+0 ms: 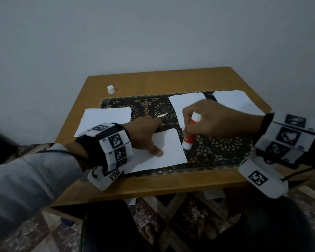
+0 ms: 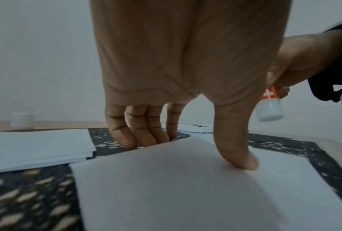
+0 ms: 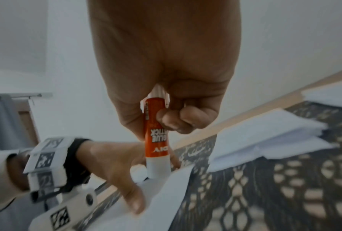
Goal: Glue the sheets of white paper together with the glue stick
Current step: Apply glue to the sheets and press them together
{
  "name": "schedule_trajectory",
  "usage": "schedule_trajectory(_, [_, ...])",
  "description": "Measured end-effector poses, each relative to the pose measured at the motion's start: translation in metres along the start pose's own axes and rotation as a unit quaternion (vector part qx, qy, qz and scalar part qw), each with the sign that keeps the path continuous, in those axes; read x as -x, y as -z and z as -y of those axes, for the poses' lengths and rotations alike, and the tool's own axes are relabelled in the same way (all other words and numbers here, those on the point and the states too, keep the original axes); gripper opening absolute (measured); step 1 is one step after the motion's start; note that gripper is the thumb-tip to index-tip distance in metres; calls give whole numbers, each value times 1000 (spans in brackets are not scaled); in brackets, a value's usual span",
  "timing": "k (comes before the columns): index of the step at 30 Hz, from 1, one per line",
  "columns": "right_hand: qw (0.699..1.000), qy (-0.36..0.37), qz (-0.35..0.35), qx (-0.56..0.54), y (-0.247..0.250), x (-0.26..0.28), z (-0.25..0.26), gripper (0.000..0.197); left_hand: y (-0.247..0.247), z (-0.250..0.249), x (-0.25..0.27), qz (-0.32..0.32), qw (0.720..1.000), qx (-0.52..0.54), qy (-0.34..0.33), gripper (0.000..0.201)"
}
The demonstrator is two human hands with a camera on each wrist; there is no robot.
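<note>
A white sheet [image 1: 164, 151] [image 2: 186, 187] lies on the black lace mat near the table's front edge. My left hand [image 1: 145, 135] presses it flat, thumb [image 2: 239, 156] on the paper and fingers [image 2: 138, 137] straight at its far edge. My right hand [image 1: 213, 120] grips an orange and white glue stick [image 1: 189, 133] [image 3: 156, 140] [image 2: 269, 103], pointed down. Its tip meets the sheet's right edge [image 3: 158, 178]. More white sheets lie at the left [image 1: 105, 119], the middle back [image 1: 185, 104] and the right back [image 1: 236, 102].
The glue stick's white cap [image 1: 111, 89] stands on the bare wooden table [image 1: 153, 186] at the back left. The black lace mat [image 1: 225, 148] covers the table's middle. A grey wall rises right behind the table. A patterned floor shows below.
</note>
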State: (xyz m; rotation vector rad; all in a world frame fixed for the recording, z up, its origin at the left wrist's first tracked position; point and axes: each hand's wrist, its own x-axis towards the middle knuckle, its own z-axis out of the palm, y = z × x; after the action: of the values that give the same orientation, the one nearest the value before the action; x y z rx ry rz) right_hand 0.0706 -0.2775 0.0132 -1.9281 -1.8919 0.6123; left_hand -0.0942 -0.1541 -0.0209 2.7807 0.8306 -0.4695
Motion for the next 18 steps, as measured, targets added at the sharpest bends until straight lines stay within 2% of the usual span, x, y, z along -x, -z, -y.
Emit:
schedule_trajectory(5, [997,-21,-76,-8,14,-3,-2,20,5,-1,-2,25,998,47,15,77])
schedule_trajectory(8, [996,-19,-91,14,11,1,-3,20,5,-5,0,24,999,43,11,51])
schedule_trajectory(10, [996,-16,-92,15,8,3,-2,18,6,-6,3,-5,999,53,1,32])
schedule_trajectory(12, [995,-19,-95,16,7,4,-1,18,9,-1,7,-47,992,117,6,26])
schedule_trajectory(15, [994,-23,-104,14,8,4,-1,18,12,6,18,-134,954,267,33,45])
schedule_trajectory(17, [993,-27,-111,-10,8,2,0,18,12,11,24,-195,930,306,66,50])
schedule_trajectory(18, [993,-29,-115,-21,8,1,1,18,11,13,27,-205,928,300,82,48])
